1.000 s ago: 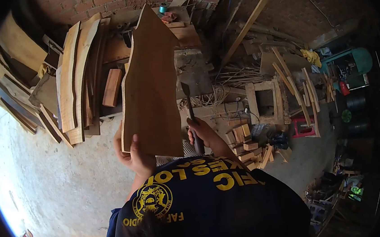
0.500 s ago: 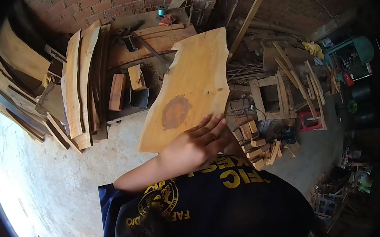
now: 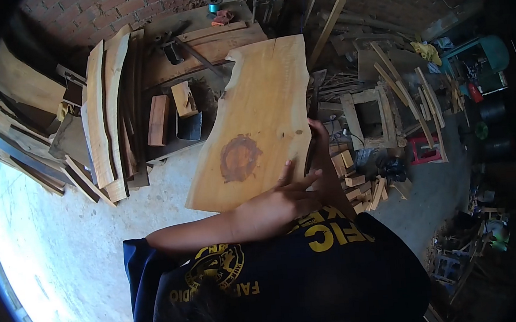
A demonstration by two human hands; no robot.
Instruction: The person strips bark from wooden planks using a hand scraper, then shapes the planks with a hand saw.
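A live-edge wooden slab with a dark round knot is tilted up in front of me, wavy along both long sides. My right hand grips its right edge, thumb and fingertips at the rim and the rest partly hidden behind the wood. Across my chest reaches my left arm, and my left hand hovers at the slab's lower right corner, palm down with fingers spread apart. One finger of it overlaps the slab's face in this view.
Long planks lean in a stack at left. A workbench with clutter stands by the brick wall. Wood blocks are piled at right, near a wooden frame and a red stool.
My left hand has slid down off the slab's face toward its lower corner, with its fingers spreading. My right hand has come into view at the right edge.
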